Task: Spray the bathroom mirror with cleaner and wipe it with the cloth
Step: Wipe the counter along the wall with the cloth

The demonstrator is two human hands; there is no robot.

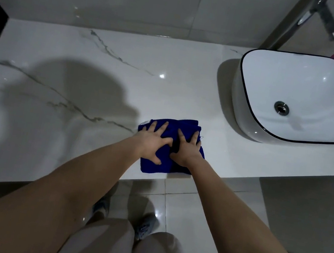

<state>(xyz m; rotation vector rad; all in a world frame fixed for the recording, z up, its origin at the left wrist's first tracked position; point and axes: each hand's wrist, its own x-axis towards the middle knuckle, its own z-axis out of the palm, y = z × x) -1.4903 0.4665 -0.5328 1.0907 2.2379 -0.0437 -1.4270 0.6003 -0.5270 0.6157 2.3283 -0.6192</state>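
Both hands flat, fingers spread, pressing down on the folded blue cloth (170, 146): left hand (153, 140) on its left half, right hand (186, 149) on its right half, thumbs nearly meeting at the middle, neither curled around the fabric. Cloth lies under the palms on the marble counter (80, 81), near its front edge. Basin (303, 96) sits beyond and right of the hands, well apart; tiled floor (183, 208) and shoes (145, 226) below the wrists.
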